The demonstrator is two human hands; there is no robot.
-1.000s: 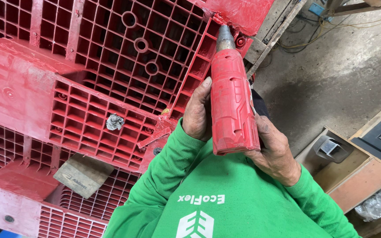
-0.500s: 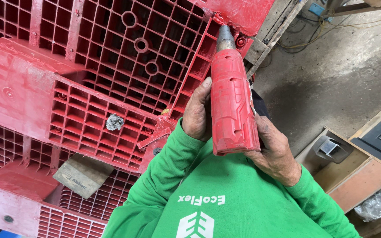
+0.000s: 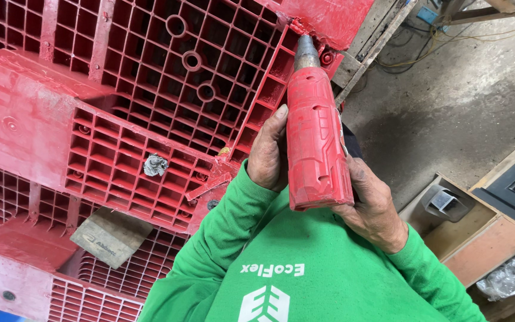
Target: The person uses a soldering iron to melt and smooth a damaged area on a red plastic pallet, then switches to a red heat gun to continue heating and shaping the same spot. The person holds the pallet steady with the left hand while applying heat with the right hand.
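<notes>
Nothing moved; drill pointing up-frame

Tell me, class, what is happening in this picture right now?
A person in a green sweatshirt grips a red power tool with both hands: the left hand on its side, the right hand around the rear. The tool's dark metal nose presses against the edge of a red plastic grid pallet. A grey block lies on the pallet below.

drill tip: hidden in pallet | pallet: cut off left
</notes>
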